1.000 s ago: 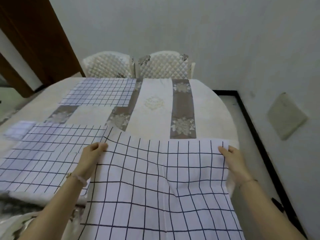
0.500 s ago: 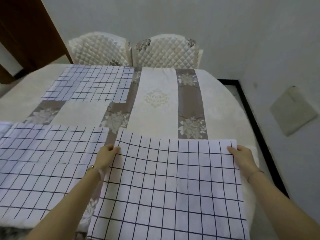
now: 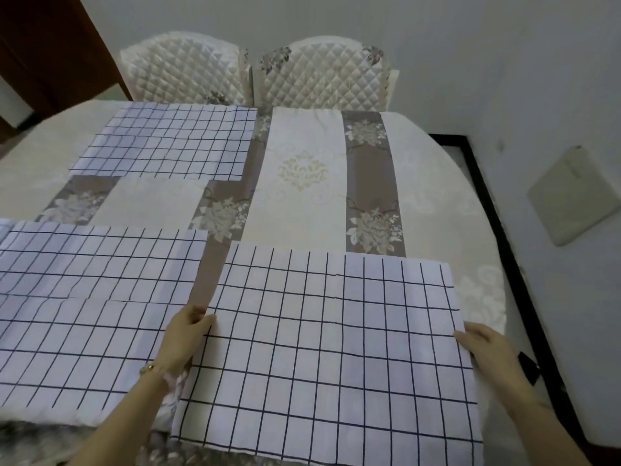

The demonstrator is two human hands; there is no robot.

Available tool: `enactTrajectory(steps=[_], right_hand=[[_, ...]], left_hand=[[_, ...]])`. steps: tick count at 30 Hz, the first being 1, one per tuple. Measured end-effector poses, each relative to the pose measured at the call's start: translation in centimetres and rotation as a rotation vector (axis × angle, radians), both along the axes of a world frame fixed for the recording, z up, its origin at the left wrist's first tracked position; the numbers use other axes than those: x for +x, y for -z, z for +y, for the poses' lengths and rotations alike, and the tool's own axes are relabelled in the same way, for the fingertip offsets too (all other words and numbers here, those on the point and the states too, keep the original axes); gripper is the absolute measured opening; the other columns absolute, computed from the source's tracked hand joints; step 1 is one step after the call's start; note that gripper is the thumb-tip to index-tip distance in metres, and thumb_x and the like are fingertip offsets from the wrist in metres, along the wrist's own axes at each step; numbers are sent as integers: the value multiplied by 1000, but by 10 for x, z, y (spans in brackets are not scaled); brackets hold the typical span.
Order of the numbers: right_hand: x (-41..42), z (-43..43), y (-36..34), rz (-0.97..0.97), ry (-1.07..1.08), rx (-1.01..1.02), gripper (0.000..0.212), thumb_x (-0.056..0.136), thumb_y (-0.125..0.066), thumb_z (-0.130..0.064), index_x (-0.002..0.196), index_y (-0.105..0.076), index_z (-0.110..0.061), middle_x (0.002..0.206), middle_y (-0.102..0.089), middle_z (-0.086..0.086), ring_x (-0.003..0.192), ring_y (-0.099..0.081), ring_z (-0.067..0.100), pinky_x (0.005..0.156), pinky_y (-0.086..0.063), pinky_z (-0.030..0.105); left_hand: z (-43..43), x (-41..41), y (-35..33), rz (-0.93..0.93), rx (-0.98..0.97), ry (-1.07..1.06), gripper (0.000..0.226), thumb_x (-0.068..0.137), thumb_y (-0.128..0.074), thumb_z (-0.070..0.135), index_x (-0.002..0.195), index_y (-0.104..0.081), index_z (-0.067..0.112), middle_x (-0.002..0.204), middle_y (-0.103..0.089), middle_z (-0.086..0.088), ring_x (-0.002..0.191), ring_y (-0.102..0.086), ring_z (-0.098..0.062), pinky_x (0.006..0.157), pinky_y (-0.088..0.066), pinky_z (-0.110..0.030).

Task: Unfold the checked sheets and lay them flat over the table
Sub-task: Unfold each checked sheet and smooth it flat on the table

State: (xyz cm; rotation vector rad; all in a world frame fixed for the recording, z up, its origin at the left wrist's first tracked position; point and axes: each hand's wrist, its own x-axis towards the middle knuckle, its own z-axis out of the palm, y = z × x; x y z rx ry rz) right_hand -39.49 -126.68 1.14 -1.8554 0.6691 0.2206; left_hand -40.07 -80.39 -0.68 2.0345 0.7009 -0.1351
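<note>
The oval desk (image 3: 420, 203), covered with a cream cloth with brown flowered stripes, fills most of the view. Three white fabric sheets with dark blue checks lie flat on it. The near right sheet (image 3: 336, 348) is straight before the person. The near left sheet (image 3: 84, 297) lies just beside it (a strip of brown cloth shows between them), and the far left sheet (image 3: 168, 142) is well apart from both. Behind the desk stand two white quilted chairs (image 3: 322, 75), side by side. The left hand (image 3: 186, 334) has its grip clamped on the left edge of the near right sheet, with the thumb on top. The right hand (image 3: 487, 348) touches the right edge of that sheet, but whether its grip is together or apart I cannot tell. A thin gold bracelet (image 3: 147, 368) sits on the left wrist.
</note>
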Motion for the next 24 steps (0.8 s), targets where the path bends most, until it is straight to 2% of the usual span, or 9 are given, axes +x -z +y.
enactTrajectory(steps=[2,5,7,10,12,15,20,24], right_hand=[[-3,3,2,-24,36,-28,20,90,-58,-3,110,-58,-3,84,-60,1,73,-53,8,75,-41,26],[7,7,5,-51,41,-79,25,90,-60,-5,114,-60,0,98,-64,11,86,-56,22,83,-41,30],[17,9,5,-63,19,-100,26,90,-60,-9,115,-61,-3,100,-62,10,92,-55,22,84,-41,30],[34,12,7,-77,12,-90,24,89,-61,-8,112,-62,-2,100,-63,11,91,-57,22,84,-43,30],[42,12,11,-67,37,-87,29,87,-63,-9,114,-61,2,101,-64,11,94,-58,24,89,-46,32],[43,11,15,-55,52,-59,31,86,-65,-12,115,-62,-2,104,-65,12,99,-60,27,95,-47,36],[27,4,11,-43,18,-12,28,87,-64,-15,113,-60,-8,103,-65,9,95,-62,25,86,-46,31],[6,-5,16,8,-40,-31,35,85,-64,-3,119,-56,-7,75,-56,5,71,-55,19,70,-47,25]], left_hand=[[0,-2,2,-8,27,-12,7,87,-60,9,92,-59,4,75,-58,-7,67,-50,-19,57,-38,-25],[-1,4,4,-19,53,-44,9,87,-60,9,90,-58,1,71,-54,-7,62,-46,-18,55,-36,-25],[0,11,4,-32,35,-76,9,87,-59,9,92,-58,1,71,-53,-5,62,-45,-17,56,-35,-25],[2,23,2,-48,31,-98,11,87,-60,10,93,-59,1,74,-54,-5,65,-45,-17,56,-36,-26],[2,29,0,-53,46,-98,10,86,-61,10,92,-59,3,76,-56,-5,70,-49,-19,57,-37,-24],[1,31,-3,-52,53,-93,10,86,-63,12,93,-58,7,79,-58,-5,77,-52,-23,57,-38,-23],[4,13,-4,6,19,-45,24,86,-66,16,105,-54,8,90,-57,-8,80,-52,-22,60,-40,-26],[11,-13,-8,68,37,19,31,84,-66,8,112,-52,11,86,-53,-3,82,-52,-23,73,-41,-32]])
